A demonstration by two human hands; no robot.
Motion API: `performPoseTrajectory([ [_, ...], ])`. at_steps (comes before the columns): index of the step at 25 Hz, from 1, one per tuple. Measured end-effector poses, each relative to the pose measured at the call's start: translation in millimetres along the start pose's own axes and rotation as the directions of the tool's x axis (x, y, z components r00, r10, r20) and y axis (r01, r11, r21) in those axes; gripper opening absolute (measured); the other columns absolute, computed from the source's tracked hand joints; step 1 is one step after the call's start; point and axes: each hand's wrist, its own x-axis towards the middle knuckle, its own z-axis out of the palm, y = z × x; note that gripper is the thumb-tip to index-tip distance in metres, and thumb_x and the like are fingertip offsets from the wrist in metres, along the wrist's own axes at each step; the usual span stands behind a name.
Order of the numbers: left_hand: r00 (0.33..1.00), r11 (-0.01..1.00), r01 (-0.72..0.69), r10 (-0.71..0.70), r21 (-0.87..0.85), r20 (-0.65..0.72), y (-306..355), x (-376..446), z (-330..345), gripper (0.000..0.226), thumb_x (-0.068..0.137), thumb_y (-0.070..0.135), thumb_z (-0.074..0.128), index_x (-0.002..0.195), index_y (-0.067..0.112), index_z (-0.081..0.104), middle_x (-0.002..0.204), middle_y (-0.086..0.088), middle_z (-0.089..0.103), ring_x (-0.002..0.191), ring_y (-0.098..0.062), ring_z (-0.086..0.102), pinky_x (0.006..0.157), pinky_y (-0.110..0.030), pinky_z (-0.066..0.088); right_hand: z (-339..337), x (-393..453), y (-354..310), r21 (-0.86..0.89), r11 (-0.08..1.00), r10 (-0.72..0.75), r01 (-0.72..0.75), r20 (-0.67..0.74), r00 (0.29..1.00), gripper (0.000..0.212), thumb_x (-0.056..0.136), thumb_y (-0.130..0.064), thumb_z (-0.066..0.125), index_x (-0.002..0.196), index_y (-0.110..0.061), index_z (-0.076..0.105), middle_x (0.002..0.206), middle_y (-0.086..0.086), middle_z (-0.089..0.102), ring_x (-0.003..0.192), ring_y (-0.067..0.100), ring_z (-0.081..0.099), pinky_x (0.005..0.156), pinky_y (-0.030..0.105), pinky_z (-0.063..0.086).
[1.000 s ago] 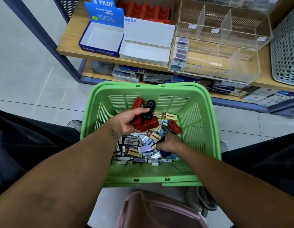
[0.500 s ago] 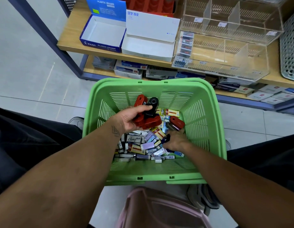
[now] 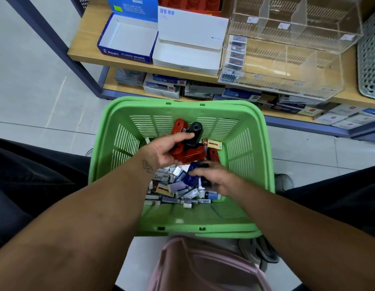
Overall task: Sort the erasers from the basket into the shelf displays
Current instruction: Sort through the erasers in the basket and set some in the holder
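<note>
- The blue Pilot eraser box (image 3: 127,42) stands open on the wooden shelf (image 3: 89,39) at the left, with only its white inside showing.
- Just right of it, touching, is a white display box (image 3: 187,53), lid folded up, also showing only white inside.
- The green basket (image 3: 119,114) sits on the floor in front of the shelf, between the person's knees.
- The left hand (image 3: 161,150) is over the middle of the basket, fingers curled round a bunch of red erasers (image 3: 189,154) and one black eraser (image 3: 194,133); the thumb lies across the black one.
- A heap of small boxed erasers (image 3: 174,187) fills the basket floor under both hands.
- One more red eraser (image 3: 213,154) lies on the heap, just right of the held bunch.
- The right hand (image 3: 216,179) is blurred, low on the heap, fingers bent round a dark blue packet (image 3: 191,178) and a black piece (image 3: 205,183); whether it really grips them I cannot tell.
- The clear acrylic divided tray (image 3: 287,66) is on the shelf at the right; a row of small packs (image 3: 237,52) stands in its leftmost compartment.
- A grey perforated basket (image 3: 370,59) is at the far right edge.
</note>
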Motion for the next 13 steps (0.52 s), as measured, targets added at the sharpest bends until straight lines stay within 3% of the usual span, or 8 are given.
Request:
performPoseTrajectory([
  [3, 1.0, 1.0, -0.005, 0.005, 0.001, 0.007, 1, -2, -4, 0.039, 0.086, 0.019, 0.072, 0.12, 0.006, 0.06, 0.108, -0.016, 0.075, 0.105, -0.031, 0.069, 0.095, -0.046, 0.053, 11, -1, 1, 0.1, 0.994, -0.043, 0.036, 0.068, 0.997, 0.041, 0.078, -0.013, 0.08, 0.113, -0.023, 0.061, 0.104, 0.004, 0.072, 0.093, 0.017, 0.071, 0.084, 0.032, 0.056],
  [7, 1.0, 0.999, -0.009, 0.009, 0.039, 0.011, 4, -1, -9, 0.044, 0.087, 0.018, 0.072, 0.126, 0.005, 0.057, 0.112, -0.017, 0.073, 0.109, -0.031, 0.067, 0.097, -0.046, 0.052, 15, -5, 4, 0.096, 0.994, -0.052, 0.047, 0.044, 0.998, 0.051, 0.069, -0.02, 0.086, 0.11, -0.032, 0.059, 0.114, 0.003, 0.068, 0.109, 0.022, 0.064, 0.105, 0.047, 0.046],
  [9, 1.0, 1.0, 0.002, -0.002, 0.023, 0.008, 5, 0, -9, 0.044, 0.086, 0.017, 0.073, 0.125, 0.004, 0.057, 0.113, -0.018, 0.073, 0.11, -0.033, 0.067, 0.101, -0.047, 0.051, 20, -9, 4, 0.114, 0.99, -0.082, 0.081, 0.004, 0.997, 0.042, 0.072, -0.02, 0.084, 0.104, -0.032, 0.059, 0.109, -0.001, 0.066, 0.109, 0.02, 0.061, 0.101, 0.041, 0.046],
  [13, 1.0, 0.999, 0.006, -0.008, 0.039, 0.027, 8, 0, -4, 0.052, 0.08, 0.015, 0.077, 0.125, 0.003, 0.056, 0.115, -0.019, 0.072, 0.112, -0.035, 0.066, 0.104, -0.049, 0.048, 38, -24, -3, 0.1, 0.978, -0.18, 0.182, -0.028, 0.983, 0.029, 0.078, -0.013, 0.078, 0.103, -0.02, 0.065, 0.1, -0.001, 0.069, 0.094, 0.014, 0.064, 0.07, 0.023, 0.044],
])
